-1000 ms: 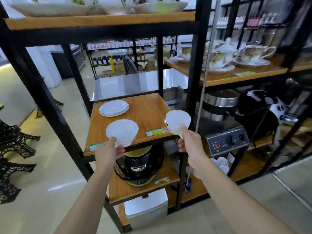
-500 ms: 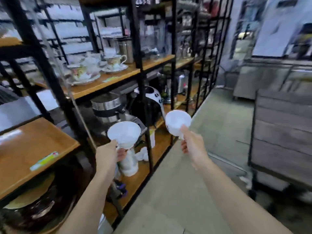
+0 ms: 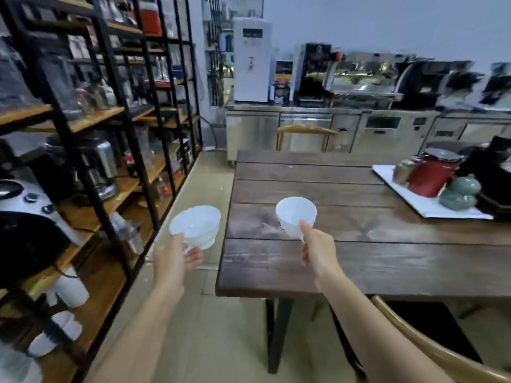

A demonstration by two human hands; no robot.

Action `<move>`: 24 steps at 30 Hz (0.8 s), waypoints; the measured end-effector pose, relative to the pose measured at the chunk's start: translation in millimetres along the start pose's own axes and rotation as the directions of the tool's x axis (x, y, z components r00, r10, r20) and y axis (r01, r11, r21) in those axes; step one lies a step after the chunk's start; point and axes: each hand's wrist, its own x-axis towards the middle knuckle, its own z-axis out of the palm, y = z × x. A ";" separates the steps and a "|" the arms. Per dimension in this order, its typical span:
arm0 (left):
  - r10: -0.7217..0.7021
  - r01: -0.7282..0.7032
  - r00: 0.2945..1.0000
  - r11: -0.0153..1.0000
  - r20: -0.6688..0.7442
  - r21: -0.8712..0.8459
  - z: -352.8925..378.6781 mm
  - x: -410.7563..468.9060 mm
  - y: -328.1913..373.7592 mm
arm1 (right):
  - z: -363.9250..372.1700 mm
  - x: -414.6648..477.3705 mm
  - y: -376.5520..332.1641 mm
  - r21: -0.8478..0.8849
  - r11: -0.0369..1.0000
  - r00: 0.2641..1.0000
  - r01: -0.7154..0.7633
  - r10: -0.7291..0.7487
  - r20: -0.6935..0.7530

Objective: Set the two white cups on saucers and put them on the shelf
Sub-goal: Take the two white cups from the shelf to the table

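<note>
I hold one white cup in each hand, both raised in front of me. My left hand (image 3: 172, 258) grips the wider white cup (image 3: 197, 226) by its near side, over the floor between shelf and table. My right hand (image 3: 318, 251) pinches the second white cup (image 3: 296, 214) at its handle, above the near left part of the dark wooden table (image 3: 387, 261). Both cups look empty and tilt slightly towards me. No saucers are in view.
A black-framed shelf unit (image 3: 94, 189) with wooden boards and appliances runs along my left. On the table's right side a white tray (image 3: 431, 205) carries a red canister (image 3: 432, 175) and green jars. A wooden chair back (image 3: 431, 352) curves at bottom right. Steel counters stand behind.
My view has swung right, away from the shelf with the saucers, to the wooden table. Both hands keep their cups in the same raised hold.
</note>
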 end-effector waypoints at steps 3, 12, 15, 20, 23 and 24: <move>-0.108 0.105 0.993 0.993 0.057 0.048 51.8 8.9 -22.5 | -38.0 41.3 7.0 -0.018 1.000 0.995 -0.024 0.022 -0.098; -0.248 0.232 0.965 0.961 0.091 0.151 144.9 59.3 -70.8 | -70.7 135.3 41.5 0.074 0.977 0.963 -0.197 0.208 -0.173; -0.270 0.251 0.960 0.947 0.073 0.201 165.8 79.8 -80.2 | -72.4 161.2 47.4 0.075 0.965 0.944 -0.252 0.262 -0.198; -0.309 0.281 0.948 0.924 0.073 0.260 206.8 107.2 -93.4 | -77.7 208.9 51.7 0.013 0.948 0.931 -0.318 0.314 -0.186; -0.332 0.304 0.942 0.906 0.049 0.294 227.3 114.3 -101.4 | -81.3 229.3 55.1 0.019 0.944 0.928 -0.330 0.328 -0.178; -0.334 0.307 0.942 0.902 0.041 0.302 233.2 116.6 -103.5 | -82.6 234.9 57.4 0.025 0.942 0.927 -0.336 0.335 -0.171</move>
